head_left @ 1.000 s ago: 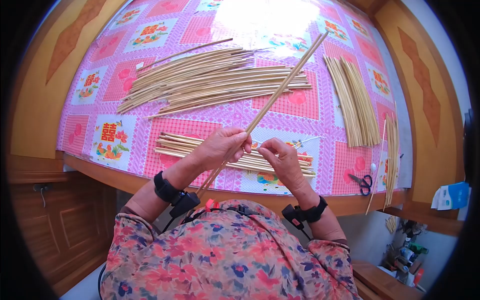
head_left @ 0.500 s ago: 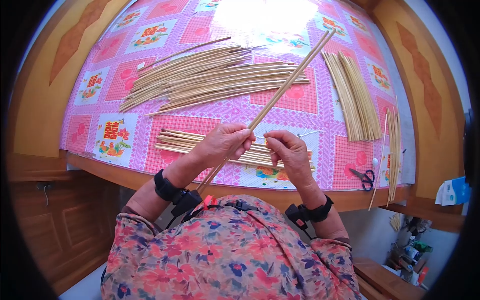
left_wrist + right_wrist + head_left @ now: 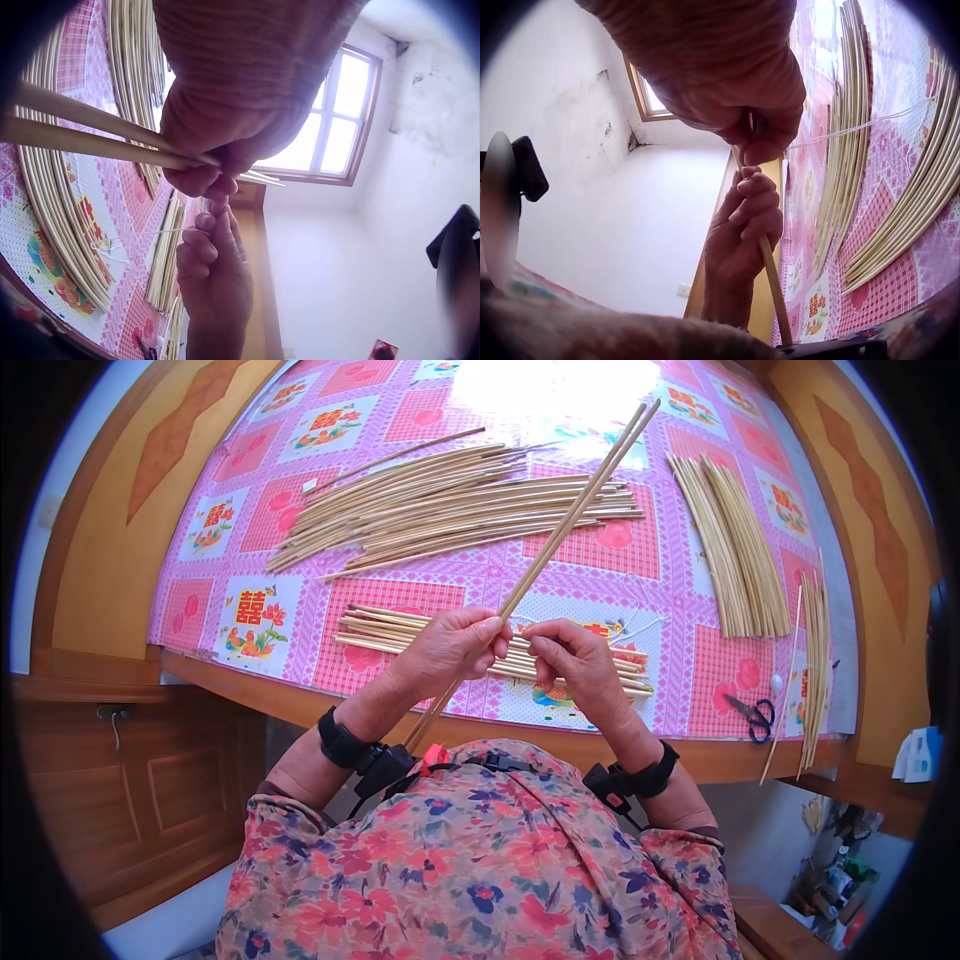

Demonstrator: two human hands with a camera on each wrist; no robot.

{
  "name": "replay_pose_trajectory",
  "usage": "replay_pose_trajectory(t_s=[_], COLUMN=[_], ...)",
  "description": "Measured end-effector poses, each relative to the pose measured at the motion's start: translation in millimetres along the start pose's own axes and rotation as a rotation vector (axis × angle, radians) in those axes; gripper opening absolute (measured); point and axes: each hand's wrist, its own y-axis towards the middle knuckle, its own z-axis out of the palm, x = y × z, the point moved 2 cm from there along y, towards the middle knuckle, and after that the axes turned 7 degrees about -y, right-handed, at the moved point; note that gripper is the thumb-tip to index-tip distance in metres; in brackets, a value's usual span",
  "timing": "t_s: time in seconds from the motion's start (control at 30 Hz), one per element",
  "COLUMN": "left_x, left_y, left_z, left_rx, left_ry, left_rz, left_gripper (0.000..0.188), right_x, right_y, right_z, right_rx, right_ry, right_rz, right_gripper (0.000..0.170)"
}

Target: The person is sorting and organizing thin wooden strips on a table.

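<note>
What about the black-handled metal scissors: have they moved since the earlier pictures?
No: the scissors lie at the same place on the pink patterned tablecloth.

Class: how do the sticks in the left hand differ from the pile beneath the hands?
Two held sticks show; the pile has more. The held sticks are gripped in the left hand, while the pile lies on the tablecloth. Both are slender and straw-coloured.

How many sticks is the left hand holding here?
2. In the left wrist view, an upper stick and a lower stick both run into the left hand. Its fingers could hide another.
</note>
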Motion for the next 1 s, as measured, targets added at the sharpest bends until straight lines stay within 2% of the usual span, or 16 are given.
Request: replay_pose_trajectory(t_s=[0.17,0.27,0.33,0.43,0.6,0.7,0.77,0.8,0.87,1.0], left_x=[-0.2,1.6,-0.1,-6.9,-10.1,-6.5,-6.3,-6.1,-6.0,-10.7], left_y=[-1.3,-2.3,-3.5,-3.4,0.6,4.0,4.9,5.4,5.8,4.7], left_z=[-0.2,-0.2,0.2,5.0,3.8,1.0,-0.1,-0.4,-1.0,3.3], left_rx=[-0.007,-0.050,-0.023,-0.038,-0.027,0.017,0.019,0.025,0.030,0.003], left_ry=[0.001,0.000,0.112,0.116,0.090,0.034,0.036,0.053,0.069,0.089], left_rz=[0.026,0.043,0.063,0.094,0.131,0.143,0.163,0.152,0.141,0.124], left_gripper=[0.021,0.023,0.025,0.027,0.028,0.028,0.027,0.027,0.027,0.025], right_x=[1.0,2.1,1.4,-7.7,-9.5,-6.7,-5.3,-3.1,1.9,-4.8], right_y=[2.2,2.0,3.4,2.2,4.4,4.3,1.8,0.7,-1.6,-2.5], right_z=[0.1,-1.0,-3.1,4.8,14.0,14.2,12.7,12.7,11.8,6.2], right_rx=[0.071,0.041,0.016,0.088,0.095,0.080,0.083,0.082,0.027,0.002], right_ry=[0.055,-0.099,0.011,0.118,0.202,0.169,-0.080,-0.081,-0.374,-0.301], right_rz=[-0.013,-0.004,0.165,0.097,0.076,0.108,0.118,0.118,0.048,-0.017], right_gripper=[0.014,0.015,0.015,0.017,0.016,0.014,0.012,0.012,0.011,0.011])
